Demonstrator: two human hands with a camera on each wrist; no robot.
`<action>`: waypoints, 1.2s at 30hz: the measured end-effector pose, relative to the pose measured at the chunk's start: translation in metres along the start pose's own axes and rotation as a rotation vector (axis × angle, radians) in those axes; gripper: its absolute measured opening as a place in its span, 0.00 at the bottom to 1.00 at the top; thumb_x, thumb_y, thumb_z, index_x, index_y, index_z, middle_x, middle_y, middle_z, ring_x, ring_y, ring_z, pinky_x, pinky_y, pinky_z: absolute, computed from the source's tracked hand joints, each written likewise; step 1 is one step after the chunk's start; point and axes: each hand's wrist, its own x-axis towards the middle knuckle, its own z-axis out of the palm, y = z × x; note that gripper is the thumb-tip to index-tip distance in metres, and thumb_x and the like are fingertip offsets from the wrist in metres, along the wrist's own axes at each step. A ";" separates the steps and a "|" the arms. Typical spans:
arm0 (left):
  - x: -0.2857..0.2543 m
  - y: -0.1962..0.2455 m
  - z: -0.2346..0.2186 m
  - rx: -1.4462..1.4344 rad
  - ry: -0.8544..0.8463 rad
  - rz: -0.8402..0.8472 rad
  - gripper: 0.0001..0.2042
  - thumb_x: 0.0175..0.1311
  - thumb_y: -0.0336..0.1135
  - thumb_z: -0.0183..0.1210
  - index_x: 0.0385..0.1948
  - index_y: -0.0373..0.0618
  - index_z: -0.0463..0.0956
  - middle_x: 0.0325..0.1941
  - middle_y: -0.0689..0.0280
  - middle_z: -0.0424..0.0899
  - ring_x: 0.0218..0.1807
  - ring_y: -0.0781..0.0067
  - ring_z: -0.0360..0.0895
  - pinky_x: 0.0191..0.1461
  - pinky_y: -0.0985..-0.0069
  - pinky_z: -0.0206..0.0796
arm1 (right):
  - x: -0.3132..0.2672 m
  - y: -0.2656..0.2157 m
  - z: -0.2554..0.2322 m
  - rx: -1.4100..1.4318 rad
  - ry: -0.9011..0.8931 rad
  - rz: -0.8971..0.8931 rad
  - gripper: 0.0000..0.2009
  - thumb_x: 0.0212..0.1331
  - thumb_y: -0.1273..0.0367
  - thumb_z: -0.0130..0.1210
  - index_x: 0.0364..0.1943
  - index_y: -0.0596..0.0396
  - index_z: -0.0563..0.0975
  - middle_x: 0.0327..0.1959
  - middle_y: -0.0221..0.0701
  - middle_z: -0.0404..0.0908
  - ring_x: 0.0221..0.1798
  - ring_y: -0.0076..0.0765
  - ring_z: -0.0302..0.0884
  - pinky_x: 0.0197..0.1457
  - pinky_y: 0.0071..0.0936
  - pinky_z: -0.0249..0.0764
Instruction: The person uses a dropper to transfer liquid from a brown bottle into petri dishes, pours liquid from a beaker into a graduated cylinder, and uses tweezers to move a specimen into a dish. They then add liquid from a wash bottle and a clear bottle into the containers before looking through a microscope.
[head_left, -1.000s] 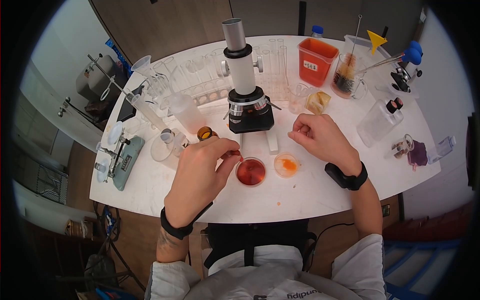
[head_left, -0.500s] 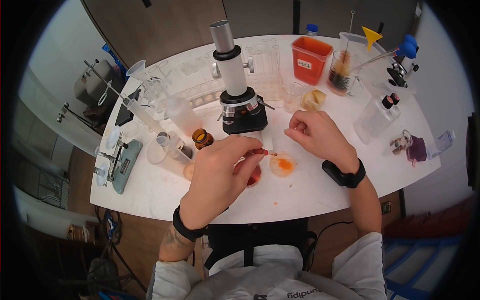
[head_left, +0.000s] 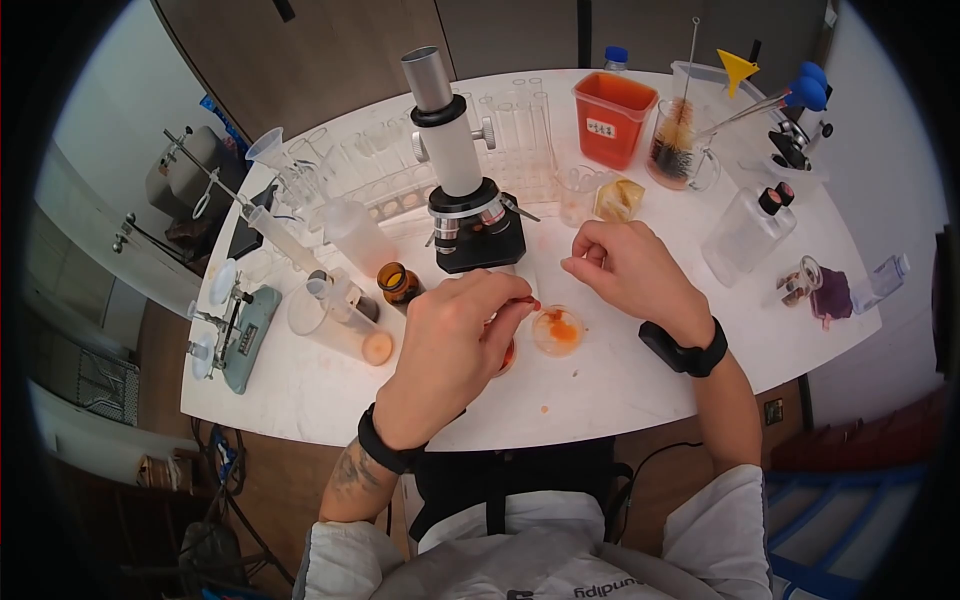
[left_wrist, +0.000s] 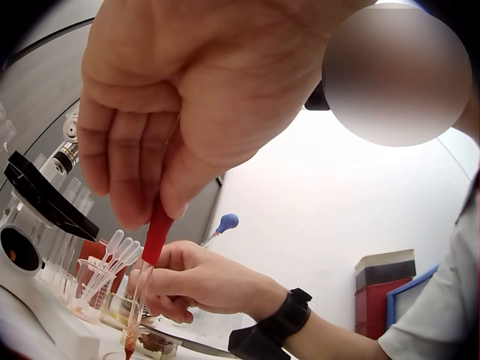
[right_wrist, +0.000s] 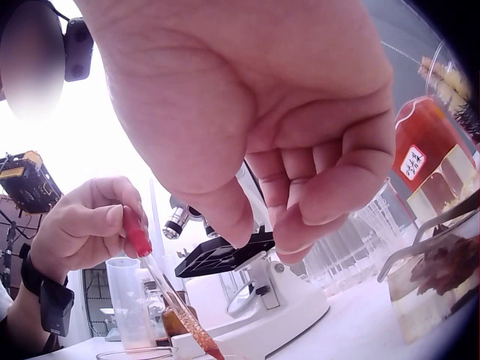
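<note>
My left hand [head_left: 450, 325] pinches a dropper by its red rubber bulb [left_wrist: 156, 238] between thumb and fingers. The dropper's glass tube [right_wrist: 166, 289] points down, with bubbly orange-red liquid low in it. In the head view its tip end is by the left edge of a petri dish [head_left: 548, 347] with an orange-red patch inside. Mostly hidden behind this hand is a second petri dish [head_left: 509, 361] with red liquid. My right hand [head_left: 635, 270] hovers right of the patched dish, fingers loosely curled and holding nothing.
A microscope [head_left: 460, 160] stands just beyond the dishes. To the left are a brown bottle [head_left: 398, 287], a plastic beaker [head_left: 318, 318] and a balance [head_left: 245, 340]. Behind are test tubes [head_left: 510, 130] and an orange-red container [head_left: 612, 125]. A clear bottle [head_left: 742, 245] stands on the right.
My left hand has moved right with the dropper, from the red-liquid dish to the patched dish. The orange patch looks redder and wider. The right hand has stayed nearly in place.
</note>
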 end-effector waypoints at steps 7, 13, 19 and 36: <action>0.000 -0.003 0.003 -0.020 0.022 0.024 0.05 0.60 0.24 0.69 0.37 0.40 0.84 0.33 0.58 0.87 0.34 0.54 0.86 0.39 0.65 0.77 | 0.000 -0.001 0.000 0.005 0.002 -0.002 0.12 0.63 0.64 0.68 0.34 0.60 0.83 0.27 0.40 0.87 0.32 0.46 0.87 0.37 0.38 0.80; 0.001 -0.004 0.003 -0.006 0.018 0.029 0.05 0.60 0.23 0.68 0.37 0.40 0.84 0.33 0.58 0.87 0.34 0.54 0.86 0.39 0.65 0.77 | 0.001 -0.001 0.001 -0.007 -0.012 0.003 0.12 0.63 0.63 0.67 0.35 0.60 0.84 0.27 0.41 0.87 0.32 0.46 0.87 0.37 0.38 0.80; 0.000 -0.006 0.003 -0.013 0.011 0.021 0.05 0.61 0.24 0.68 0.37 0.40 0.85 0.33 0.58 0.87 0.33 0.54 0.86 0.38 0.65 0.77 | 0.000 -0.002 0.000 -0.001 -0.015 0.004 0.12 0.63 0.64 0.67 0.35 0.60 0.84 0.27 0.40 0.87 0.31 0.46 0.87 0.37 0.38 0.80; -0.023 0.004 -0.051 0.086 0.008 -0.109 0.07 0.61 0.23 0.70 0.40 0.38 0.85 0.34 0.58 0.88 0.36 0.58 0.88 0.41 0.69 0.78 | 0.000 -0.002 0.003 -0.014 -0.018 0.028 0.12 0.63 0.62 0.68 0.33 0.59 0.83 0.28 0.40 0.87 0.31 0.44 0.87 0.36 0.36 0.79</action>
